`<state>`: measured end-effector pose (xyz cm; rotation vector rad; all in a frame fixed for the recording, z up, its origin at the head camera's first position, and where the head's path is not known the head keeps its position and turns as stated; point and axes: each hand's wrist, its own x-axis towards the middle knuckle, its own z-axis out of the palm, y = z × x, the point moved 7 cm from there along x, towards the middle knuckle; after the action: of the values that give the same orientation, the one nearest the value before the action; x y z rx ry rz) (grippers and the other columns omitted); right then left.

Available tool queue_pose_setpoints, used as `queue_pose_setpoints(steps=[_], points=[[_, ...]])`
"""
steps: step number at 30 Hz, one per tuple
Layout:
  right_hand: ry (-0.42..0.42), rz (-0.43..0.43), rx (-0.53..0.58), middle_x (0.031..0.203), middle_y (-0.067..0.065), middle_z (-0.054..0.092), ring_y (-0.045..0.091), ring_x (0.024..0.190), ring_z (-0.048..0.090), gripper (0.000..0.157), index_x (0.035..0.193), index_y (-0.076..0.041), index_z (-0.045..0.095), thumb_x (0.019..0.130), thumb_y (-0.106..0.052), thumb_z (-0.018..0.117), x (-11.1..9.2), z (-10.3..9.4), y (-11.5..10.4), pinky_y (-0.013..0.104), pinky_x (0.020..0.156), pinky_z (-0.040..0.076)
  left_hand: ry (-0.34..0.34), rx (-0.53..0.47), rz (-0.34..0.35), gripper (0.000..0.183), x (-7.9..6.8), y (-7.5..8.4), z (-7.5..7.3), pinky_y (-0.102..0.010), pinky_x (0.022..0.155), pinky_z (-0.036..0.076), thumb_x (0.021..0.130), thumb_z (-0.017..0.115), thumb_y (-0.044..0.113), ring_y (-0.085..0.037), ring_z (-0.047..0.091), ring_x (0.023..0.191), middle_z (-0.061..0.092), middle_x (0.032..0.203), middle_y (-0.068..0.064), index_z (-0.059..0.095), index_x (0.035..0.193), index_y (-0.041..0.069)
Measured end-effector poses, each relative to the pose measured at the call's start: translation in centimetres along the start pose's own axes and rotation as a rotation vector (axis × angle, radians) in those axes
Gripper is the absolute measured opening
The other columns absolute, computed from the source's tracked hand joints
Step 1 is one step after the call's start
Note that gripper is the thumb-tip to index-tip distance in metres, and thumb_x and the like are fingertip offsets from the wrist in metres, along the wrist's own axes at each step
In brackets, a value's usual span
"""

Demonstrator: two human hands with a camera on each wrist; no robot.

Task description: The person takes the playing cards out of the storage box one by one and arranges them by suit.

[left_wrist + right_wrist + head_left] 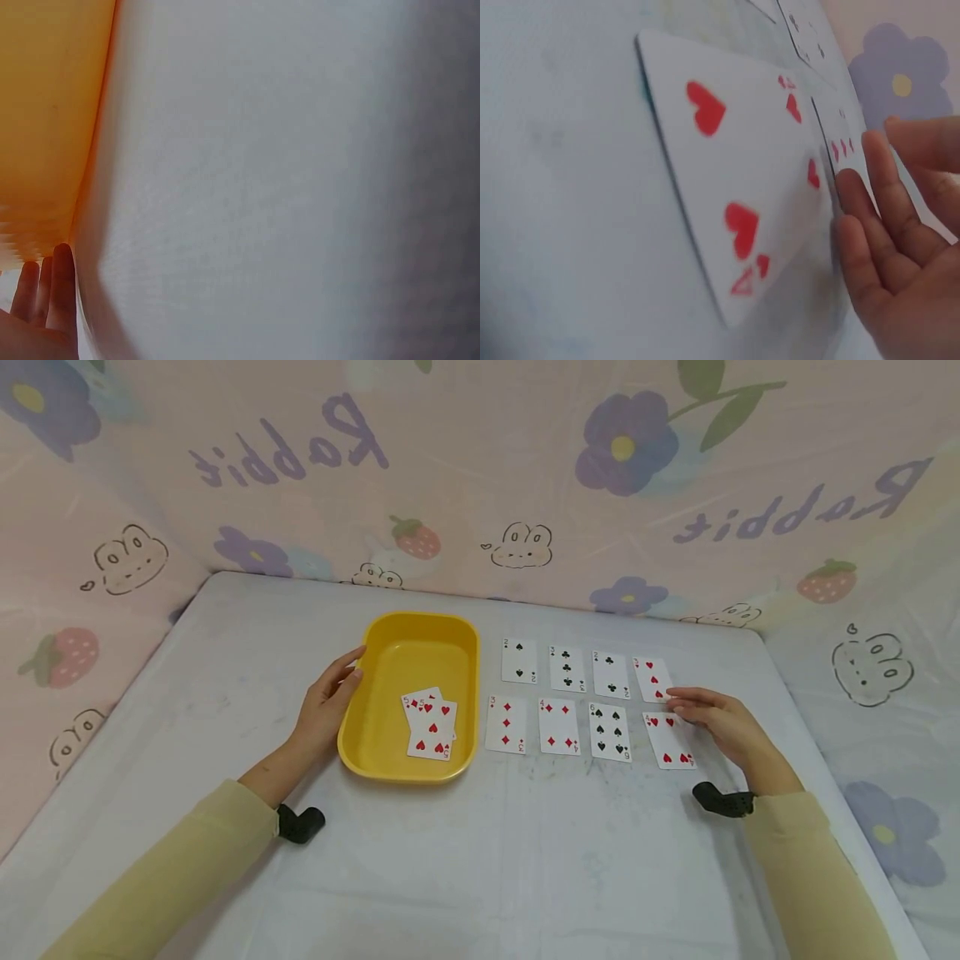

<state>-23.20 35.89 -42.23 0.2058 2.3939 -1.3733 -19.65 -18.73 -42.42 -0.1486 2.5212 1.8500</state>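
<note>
My left hand rests against the left side of a yellow tray, its fingers along the outer wall. In the left wrist view the straight fingers touch the tray's side. Inside the tray lies the five of hearts, overlapping another red card. My right hand reaches over the right end of the laid-out cards, fingers loosely extended. Its fingertips are at the lower edge of the three of hearts, just above the four of hearts. Both cards lie face up.
Back row: two of spades, three of clubs, two of clubs. Front row: three of diamonds, four of diamonds, six of spades. A white cloth covers the table; patterned fabric hangs behind.
</note>
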Motion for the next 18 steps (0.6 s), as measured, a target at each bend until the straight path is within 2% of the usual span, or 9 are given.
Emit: queue_pose_setpoints(steps=[5,8,11,14,18], points=[[0.018,0.025,-0.030,0.116,-0.024,0.047,-0.002,0.106,0.044,0.064,0.145,-0.011,0.041,0.093,-0.045,0.058,-0.1,0.2,-0.7,0.020,0.092,0.035,-0.007,-0.007,-0.008,0.047,0.0,-0.1,0.0,-0.014,0.083,0.045,0.102,0.042,0.038,-0.030,0.048,0.116,0.043,0.141,-0.016,0.036,0.148,0.031],[0.012,-0.009,0.057,0.118,-0.022,0.051,-0.004,0.105,0.047,0.060,0.143,-0.009,0.043,0.093,-0.040,0.060,0.0,0.7,-1.6,0.017,0.092,0.039,-0.012,-0.013,-0.008,0.047,0.0,-0.1,0.0,-0.015,0.082,0.045,0.102,0.042,0.037,-0.030,0.048,0.116,0.043,0.142,-0.016,0.036,0.149,0.030],[-0.013,-0.065,0.197,0.115,-0.018,0.058,-0.005,0.101,0.054,0.049,0.136,-0.006,0.050,0.094,-0.029,0.062,0.0,1.5,-2.6,0.014,0.090,0.042,-0.013,-0.008,-0.007,0.048,0.0,-0.1,0.0,-0.015,0.083,0.044,0.102,0.042,0.038,-0.030,0.047,0.117,0.042,0.142,-0.016,0.035,0.149,0.030],[-0.037,-0.102,0.272,0.112,-0.016,0.060,-0.003,0.097,0.059,0.040,0.129,-0.006,0.055,0.094,-0.023,0.062,0.0,2.3,-3.5,0.013,0.089,0.044,-0.013,0.003,-0.002,0.048,0.0,-0.1,0.0,-0.015,0.083,0.044,0.102,0.041,0.040,-0.030,0.047,0.116,0.043,0.141,-0.015,0.036,0.148,0.031],[-0.060,-0.113,0.226,0.116,-0.015,0.057,-0.004,0.099,0.058,0.045,0.132,-0.005,0.052,0.094,-0.026,0.062,0.2,3.6,-4.6,0.013,0.089,0.044,-0.015,0.001,0.002,0.048,0.0,0.0,0.0,-0.016,0.083,0.044,0.102,0.042,0.041,-0.030,0.048,0.114,0.044,0.140,-0.016,0.036,0.148,0.031]])
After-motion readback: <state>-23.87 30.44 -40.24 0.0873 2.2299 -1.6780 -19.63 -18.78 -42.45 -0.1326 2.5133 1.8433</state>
